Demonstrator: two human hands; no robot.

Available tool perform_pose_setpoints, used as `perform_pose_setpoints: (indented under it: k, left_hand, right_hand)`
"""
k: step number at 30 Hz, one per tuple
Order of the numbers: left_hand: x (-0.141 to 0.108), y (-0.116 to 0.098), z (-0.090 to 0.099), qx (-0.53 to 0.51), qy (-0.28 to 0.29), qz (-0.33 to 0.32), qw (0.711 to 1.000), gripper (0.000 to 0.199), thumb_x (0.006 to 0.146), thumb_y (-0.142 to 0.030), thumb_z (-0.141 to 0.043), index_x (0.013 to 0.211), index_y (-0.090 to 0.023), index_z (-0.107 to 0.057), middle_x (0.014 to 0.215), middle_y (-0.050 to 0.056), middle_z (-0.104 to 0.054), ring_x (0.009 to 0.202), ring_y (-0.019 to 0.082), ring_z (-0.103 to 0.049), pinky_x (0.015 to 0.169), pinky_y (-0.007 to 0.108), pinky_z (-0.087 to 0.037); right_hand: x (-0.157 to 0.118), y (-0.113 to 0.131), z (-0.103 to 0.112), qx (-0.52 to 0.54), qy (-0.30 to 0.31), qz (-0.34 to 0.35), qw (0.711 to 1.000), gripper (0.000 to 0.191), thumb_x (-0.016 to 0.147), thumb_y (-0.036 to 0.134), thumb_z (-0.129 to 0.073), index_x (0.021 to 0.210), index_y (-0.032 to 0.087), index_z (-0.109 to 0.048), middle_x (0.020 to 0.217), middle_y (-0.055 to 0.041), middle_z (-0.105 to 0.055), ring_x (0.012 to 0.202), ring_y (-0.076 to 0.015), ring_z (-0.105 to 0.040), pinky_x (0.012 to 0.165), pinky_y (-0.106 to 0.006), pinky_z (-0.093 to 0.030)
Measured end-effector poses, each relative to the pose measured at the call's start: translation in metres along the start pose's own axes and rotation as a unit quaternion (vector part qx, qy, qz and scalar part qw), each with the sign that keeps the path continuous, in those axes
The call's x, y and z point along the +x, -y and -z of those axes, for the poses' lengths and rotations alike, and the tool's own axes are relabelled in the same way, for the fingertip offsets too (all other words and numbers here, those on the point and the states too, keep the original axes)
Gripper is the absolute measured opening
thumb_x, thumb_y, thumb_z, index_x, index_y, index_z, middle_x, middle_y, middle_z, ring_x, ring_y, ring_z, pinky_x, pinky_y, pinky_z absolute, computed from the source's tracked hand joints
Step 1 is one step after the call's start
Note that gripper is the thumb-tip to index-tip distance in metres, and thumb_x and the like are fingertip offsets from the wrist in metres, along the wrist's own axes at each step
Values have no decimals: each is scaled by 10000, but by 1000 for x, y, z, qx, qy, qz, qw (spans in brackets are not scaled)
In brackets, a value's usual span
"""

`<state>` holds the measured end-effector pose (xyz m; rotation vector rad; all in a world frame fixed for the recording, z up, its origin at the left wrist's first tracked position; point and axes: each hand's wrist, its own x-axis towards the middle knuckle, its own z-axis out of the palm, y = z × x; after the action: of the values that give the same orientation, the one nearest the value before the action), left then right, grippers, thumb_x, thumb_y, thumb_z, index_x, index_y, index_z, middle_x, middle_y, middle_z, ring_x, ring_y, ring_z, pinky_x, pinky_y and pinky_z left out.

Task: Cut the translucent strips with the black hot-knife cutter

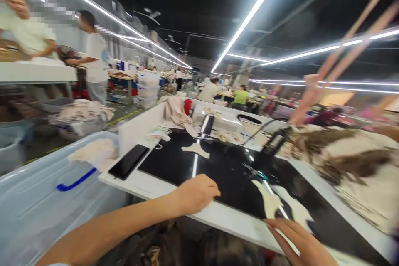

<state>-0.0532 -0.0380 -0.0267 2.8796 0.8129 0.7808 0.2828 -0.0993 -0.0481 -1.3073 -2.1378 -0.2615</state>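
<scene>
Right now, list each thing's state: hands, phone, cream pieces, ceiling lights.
Left hand: loosely curled; contents not visible.
Right hand: extended, at near cream piece; grip unclear.
Near cream piece: lying on black panel.
Rightmost cream piece: lying beside the near one.
Far cream piece: flat, apart from hands.
Phone: flat, screen dark.
Ceiling lights: lit.

You see cream cut fabric pieces [268, 201], a black table panel [168, 162] with a white border [233, 221], a black smartphone [129, 162], a pale-blue plastic tub [40, 187] with a royal-blue strip [76, 181], pinkish-beige draped cloth [177, 110], and a brown-and-cream fabric heap [352, 151].
</scene>
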Motion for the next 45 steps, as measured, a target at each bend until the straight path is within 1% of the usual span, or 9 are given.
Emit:
perform_pose_setpoints:
  k: [2,7,17,21,24,30,37,41,45]
  left_hand:
    - [1,0,-2,-29,3,-15,999,250,959,-77,-509,1111,-163,-687,1156,109,-713,1089,240,-651,990,384,-502]
    - [4,-5,-5,-59,28,-37,997,290,968,-54,-451,1077,-189,-684,1145,78,-703,1078,222,-639,1014,386,-488]
    - [6,-4,-15,-81,45,-17,996,302,984,-75,-440,1081,-214,-691,1126,50,-704,1062,206,-625,987,354,-503]
    - [14,-7,-24,-68,76,-8,995,275,986,-80,-460,1068,-217,-683,1104,43,-698,1046,203,-629,934,322,-509]
    - [26,-15,-26,-38,115,1,993,254,986,-87,-473,1065,-216,-677,1060,42,-692,1002,207,-636,868,305,-515]
    - [56,-31,-34,2,152,43,987,243,1024,-167,-462,1135,-221,-672,1023,42,-700,956,221,-679,842,322,-527]
    - [105,-48,-56,34,172,91,980,368,1057,-221,-405,1397,-169,-537,1069,98,-739,936,273,-745,756,353,-568]
    - [134,-55,-68,52,206,121,970,577,977,-103,-471,1543,-128,-361,955,129,-763,841,315,-767,648,357,-565]
    - [154,-60,-74,48,240,134,960,730,935,-75,-496,1608,-149,-224,998,146,-774,880,319,-770,654,354,-564]
  right_hand:
    - [-9,2,20,-1,62,-50,997,426,997,556,-447,1004,300,-787,1010,-93,-788,949,-280,-759,843,-412,-634]
    - [0,8,37,7,51,-176,983,346,989,493,-482,992,281,-755,1026,-70,-784,970,-257,-737,864,-389,-591]
    - [22,-27,13,24,18,-223,974,342,979,465,-482,1003,237,-737,1041,-75,-778,912,-236,-718,825,-363,-558]
    - [45,-49,-2,17,-7,-235,972,431,973,524,-459,1001,202,-744,1084,-114,-760,1027,-273,-686,932,-412,-508]
    - [63,-64,-17,13,-13,-249,968,462,945,569,-502,958,185,-759,1053,-138,-752,1044,-291,-661,975,-453,-465]
    - [81,-74,-36,67,4,-270,960,412,901,564,-607,777,187,-718,840,-58,-736,852,-233,-662,846,-397,-483]
    - [70,-66,-20,186,-10,-271,944,389,889,597,-579,836,232,-700,861,-33,-751,839,-235,-670,789,-328,-485]
    - [62,-67,-11,243,-13,-274,930,349,893,581,-582,882,244,-675,889,-37,-758,908,-251,-679,844,-341,-484]
    - [57,-65,-4,286,-16,-274,918,350,870,587,-615,856,244,-681,867,-37,-743,886,-246,-660,827,-339,-478]
